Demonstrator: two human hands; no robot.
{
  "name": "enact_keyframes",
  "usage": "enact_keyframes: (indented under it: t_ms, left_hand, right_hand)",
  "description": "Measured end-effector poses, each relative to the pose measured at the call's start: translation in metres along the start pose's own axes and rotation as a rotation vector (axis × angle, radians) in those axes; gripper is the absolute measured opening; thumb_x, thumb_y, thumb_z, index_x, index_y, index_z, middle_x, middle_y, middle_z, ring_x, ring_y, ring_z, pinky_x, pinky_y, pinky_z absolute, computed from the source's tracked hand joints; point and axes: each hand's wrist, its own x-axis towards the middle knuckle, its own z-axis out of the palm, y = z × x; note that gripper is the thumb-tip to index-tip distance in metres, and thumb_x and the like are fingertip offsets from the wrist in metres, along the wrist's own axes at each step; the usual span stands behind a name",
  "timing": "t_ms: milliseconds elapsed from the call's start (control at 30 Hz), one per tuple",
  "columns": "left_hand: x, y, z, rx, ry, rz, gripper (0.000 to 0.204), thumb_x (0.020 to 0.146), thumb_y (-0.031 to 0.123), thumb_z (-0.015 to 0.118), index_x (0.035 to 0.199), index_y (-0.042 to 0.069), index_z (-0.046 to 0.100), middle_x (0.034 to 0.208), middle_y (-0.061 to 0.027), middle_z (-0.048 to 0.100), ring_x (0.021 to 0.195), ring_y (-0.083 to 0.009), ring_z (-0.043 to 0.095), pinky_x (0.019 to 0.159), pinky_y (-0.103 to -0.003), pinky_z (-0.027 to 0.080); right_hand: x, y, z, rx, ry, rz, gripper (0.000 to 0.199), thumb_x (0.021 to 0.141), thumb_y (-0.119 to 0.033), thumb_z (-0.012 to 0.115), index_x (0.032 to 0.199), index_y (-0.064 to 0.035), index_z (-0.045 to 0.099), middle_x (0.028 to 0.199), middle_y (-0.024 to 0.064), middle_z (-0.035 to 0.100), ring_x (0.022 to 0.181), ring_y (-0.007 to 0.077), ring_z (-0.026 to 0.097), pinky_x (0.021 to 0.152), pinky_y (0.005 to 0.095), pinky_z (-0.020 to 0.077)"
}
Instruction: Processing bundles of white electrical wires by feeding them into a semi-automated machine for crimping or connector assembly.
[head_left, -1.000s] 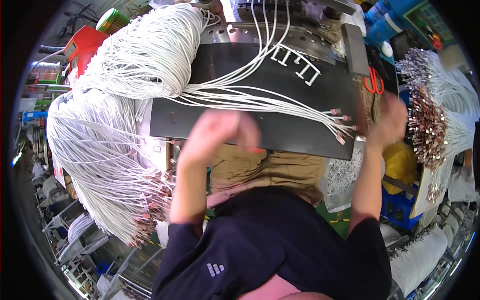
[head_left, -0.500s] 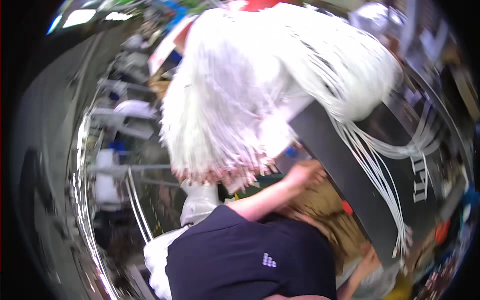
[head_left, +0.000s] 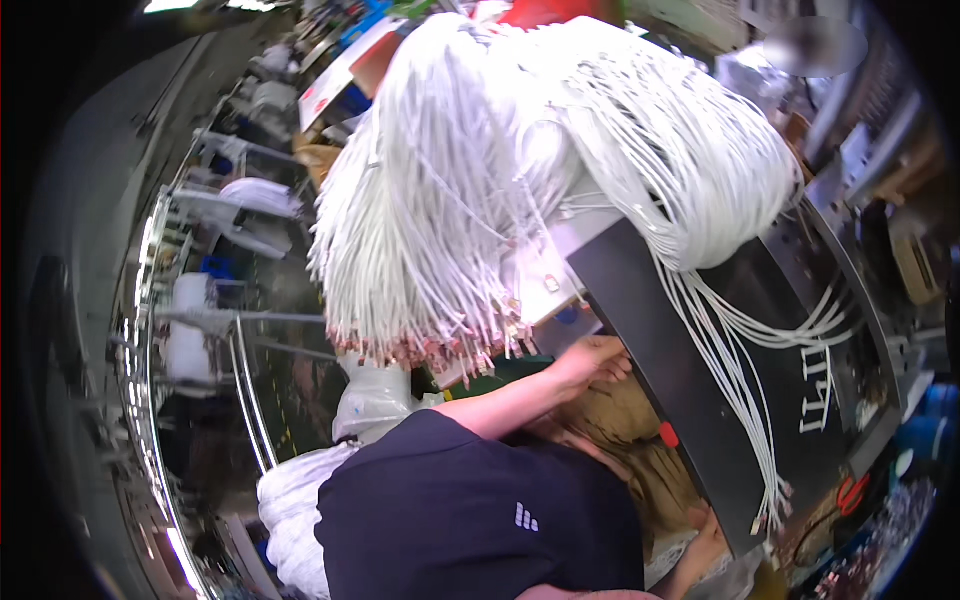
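My left hand (head_left: 594, 364) is beside the near left edge of a black board (head_left: 690, 400), its fingers curled inward. Whatever those fingers hold, if anything, is too small or hidden to make out. Lower down, my right hand (head_left: 706, 532) is at the board's near bottom corner, with its fingers mostly out of sight. A thin bunch of white cables (head_left: 735, 385) with small plugs at the ends lies across the board. Beyond my left hand hangs a big heap of white cables (head_left: 430, 200), their plug ends dangling above my forearm. A looped cable bundle (head_left: 690, 150) joins it on the right.
Brown paper or sacking (head_left: 625, 430) lies below the board, beside my dark shirt. White wrapped material (head_left: 300, 510) is at my left. Metal rails and racks (head_left: 235, 325) stand further left. Red-handled scissors (head_left: 852, 494) and a blue object (head_left: 925, 425) are at the right.
The view has shifted a little, so the board and lower cables appear further left, and the picture is sharper. Both hands stay by the board's near edge.
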Motion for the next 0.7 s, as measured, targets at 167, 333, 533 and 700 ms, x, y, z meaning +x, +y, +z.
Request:
enact_keyframes:
  t_ms: [167, 333, 533, 700]
  left_hand:
    - [-0.012, -0.016, 0.015, 0.068, 0.086, 0.118, 0.034, 0.109, 0.03, 0.054, 0.103, 0.0, 0.068, 0.085, -0.0101, 0.072, 0.075, -0.0199, 0.07, 0.074, -0.033, 0.058]
    - [-0.066, -0.032, 0.077, 0.67, -0.588, 0.113, 0.028, 0.106, 0.019, 0.061, 0.095, -0.003, 0.073, 0.081, -0.0084, 0.075, 0.077, -0.0134, 0.072, 0.072, -0.028, 0.057]
    - [-0.069, 0.034, 0.155, 1.275, -0.992, 1.217, 0.049, 0.077, -0.002, 0.072, 0.125, 0.005, 0.067, 0.128, -0.0162, 0.068, 0.125, -0.0352, 0.063, 0.108, -0.045, 0.05]
    - [-0.028, 0.128, 0.178, 1.754, -0.561, 1.364, 0.053, 0.072, -0.003, 0.064, 0.125, 0.003, 0.061, 0.124, -0.0198, 0.063, 0.119, -0.0395, 0.06, 0.103, -0.046, 0.05]
  right_hand:
    - [-0.018, -0.063, 0.018, -0.081, -0.076, 0.25, 0.038, 0.106, -0.027, 0.053, 0.102, 0.003, 0.076, 0.087, 0.01, 0.077, 0.078, 0.0187, 0.073, 0.075, 0.0348, 0.0564]
    - [-0.016, -0.144, 0.007, 0.277, -0.879, 0.039, 0.029, 0.104, -0.016, 0.062, 0.127, -0.0013, 0.071, 0.106, 0.0068, 0.076, 0.077, 0.0124, 0.07, 0.073, 0.028, 0.0564]
    - [0.094, -0.241, -0.017, -0.173, 0.141, -0.735, 0.048, 0.087, -0.012, 0.081, 0.133, -0.0112, 0.069, 0.087, 0.0051, 0.064, 0.071, 0.0147, 0.061, 0.066, 0.0289, 0.0506]
    - [0.15, -0.216, -0.007, -0.352, 0.292, -0.806, 0.018, 0.099, -0.022, 0.067, 0.108, -0.0065, 0.071, 0.095, 0.0136, 0.067, 0.091, 0.0347, 0.067, 0.08, 0.0434, 0.0536]
